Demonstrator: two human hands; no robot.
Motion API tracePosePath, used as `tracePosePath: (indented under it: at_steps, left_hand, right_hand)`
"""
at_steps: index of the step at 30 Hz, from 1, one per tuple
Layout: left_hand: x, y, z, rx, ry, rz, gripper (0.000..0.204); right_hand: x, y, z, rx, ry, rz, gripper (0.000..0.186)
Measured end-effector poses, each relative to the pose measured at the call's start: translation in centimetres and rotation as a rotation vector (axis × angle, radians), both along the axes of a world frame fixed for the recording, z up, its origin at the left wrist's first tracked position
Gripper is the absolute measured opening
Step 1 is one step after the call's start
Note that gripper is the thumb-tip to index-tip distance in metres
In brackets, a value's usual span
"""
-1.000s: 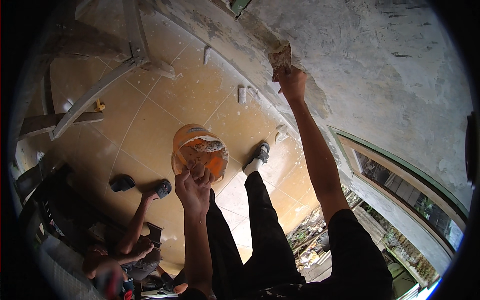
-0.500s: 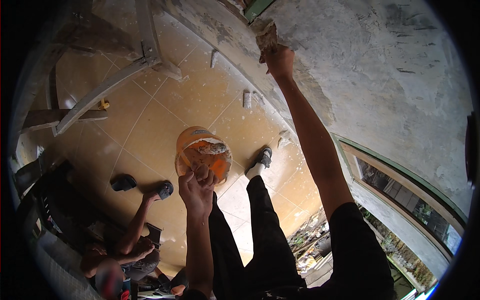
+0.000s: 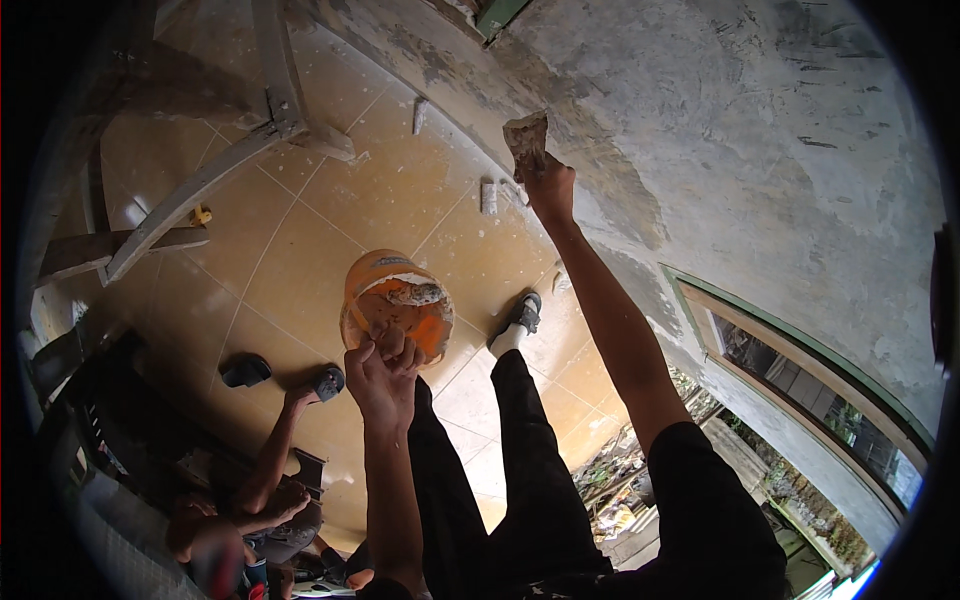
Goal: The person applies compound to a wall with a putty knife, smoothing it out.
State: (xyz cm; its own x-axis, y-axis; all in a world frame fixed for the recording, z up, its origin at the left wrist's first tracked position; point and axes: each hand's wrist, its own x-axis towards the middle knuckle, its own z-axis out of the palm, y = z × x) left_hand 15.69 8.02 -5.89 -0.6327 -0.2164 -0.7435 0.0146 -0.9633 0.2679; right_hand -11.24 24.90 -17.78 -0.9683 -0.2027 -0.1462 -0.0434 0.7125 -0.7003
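Note:
My left hand (image 3: 385,372) is closed at the near side of an orange bucket (image 3: 380,268), apparently on its handle. The bucket hangs tilted, its opening toward me. Inside lies a grey, lumpy, plaster-like mass (image 3: 415,294), with grey smears on the inner wall. My right hand (image 3: 550,190) grips a broad, flat tool (image 3: 527,138) caked with grey-brown paste. Whether it is a brush or a scraper I cannot tell. It is held up beside the patchy grey plaster wall (image 3: 740,150); in this view I cannot tell whether they touch.
A wooden trestle (image 3: 190,195) stands on the tiled floor (image 3: 300,250) at left. Another person (image 3: 265,510) sits at the lower left, near a dark sandal (image 3: 246,370). A green-edged window frame (image 3: 800,370) is at right. Rubble (image 3: 620,490) lies below the wall.
My right hand and the tool have come back from the wall's upper part, down toward me. My left hand and the bucket have shifted slightly left.

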Motion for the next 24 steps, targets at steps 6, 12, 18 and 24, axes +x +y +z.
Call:
tracePosePath:
  at_steps: [6,12,18,24]
  left_hand:
    - [-1.0,1.2,-0.1,0.020,0.026,-0.022,0.017]
    - [-0.5,1.0,-0.2,0.008,-0.007,-0.035,0.016]
    - [-0.8,1.6,-0.6,0.031,0.005,-0.035,0.016]
    - [-0.7,1.2,-0.8,0.020,-0.023,-0.053,0.017]
  right_hand:
    - [-0.5,7.2,-4.0,0.201,0.246,0.038,0.022]
    - [-1.5,5.3,-4.4,0.088,0.211,0.036,0.021]
    - [-0.4,7.4,-6.3,0.119,0.150,-0.041,0.022]
    - [1.2,10.4,-7.6,0.192,0.090,-0.103,0.022]
